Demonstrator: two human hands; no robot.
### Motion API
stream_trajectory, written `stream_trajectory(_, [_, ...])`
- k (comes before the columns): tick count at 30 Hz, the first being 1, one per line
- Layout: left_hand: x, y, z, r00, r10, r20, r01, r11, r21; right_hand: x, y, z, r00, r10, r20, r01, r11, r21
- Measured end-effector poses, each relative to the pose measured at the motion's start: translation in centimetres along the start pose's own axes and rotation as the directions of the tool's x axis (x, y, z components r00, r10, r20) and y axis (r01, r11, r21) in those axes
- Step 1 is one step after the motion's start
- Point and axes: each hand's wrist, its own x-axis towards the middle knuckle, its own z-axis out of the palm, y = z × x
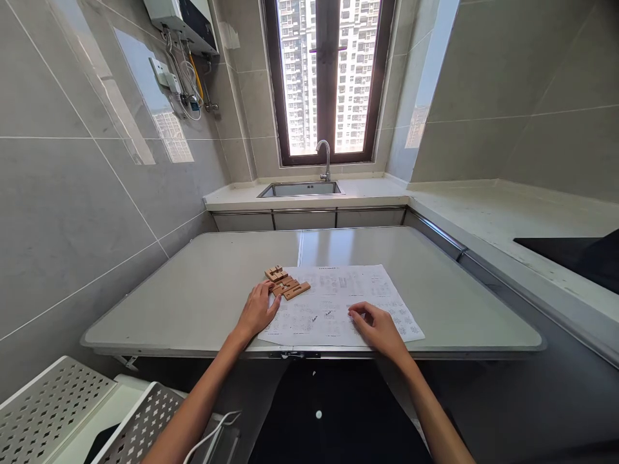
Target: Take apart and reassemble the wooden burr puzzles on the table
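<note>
Blocks [289, 283] of notched, slotted wood are gathered in a tight cluster at the far left corner of a printed sheet [360, 290], partly on the paper and partly past its left edge, over the table [193, 290]. Their near left side is touched by the left hand [258, 310], whose thumb and fingers are parted; whether a block is gripped or merely steadied cannot be told. The right hand [376, 325] is held loosely curled, not fully closed, at the sheet's near right part, well apart from the blocks; nothing can be seen in it, though its palm is hidden. As for progress, the blocks have been brought together side by side, roughly lined up on a slant, but no finished whole can be made out, and whether any pieces are fitted into one another cannot be told at this size. On the sheet, two dark ticks [314, 318] are seen among the small printed figures, while most of the figures appear to be unmarked; by that sign, only a small share of what is printed seems to have been dealt with, and the greater part seems to be left.
</note>
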Motion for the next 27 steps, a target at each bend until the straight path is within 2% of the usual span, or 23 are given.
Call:
stream_trajectory(9, [0.3,-0.7,0.1,1.0,0.013,0.008,-0.013,1.0,-0.018,0.2,0.4,0.1,1.0,-0.016,-0.002,0.016,1.0,0.006])
stream_trajectory(15, [0.9,-1.0,0.2,0.997,-0.066,0.033,0.067,0.998,-0.021,0.2,0.5,0.2,1.0,-0.022,-0.007,0.022,1.0,0.011])
stream_trajectory(22, [2.8,-1.0,0.3,0.983,-0.149,0.108,0.153,0.988,-0.03,0.2,0.2,0.0,1.0,-0.02,-0.006,0.02,1.0,0.014])
stream_trajectory(24, [3.2,-0.8,0.5,0.982,-0.144,0.119,0.148,0.989,-0.024,0.1,0.1,0.0,1.0,-0.017,-0.007,0.018,1.0,0.018])
stream_trajectory(27, [3.4,-0.5,0.9,0.99,-0.064,0.129,0.063,0.998,0.009,0.1,0.1,0.0,1.0,-0.018,-0.009,0.018,1.0,0.016])
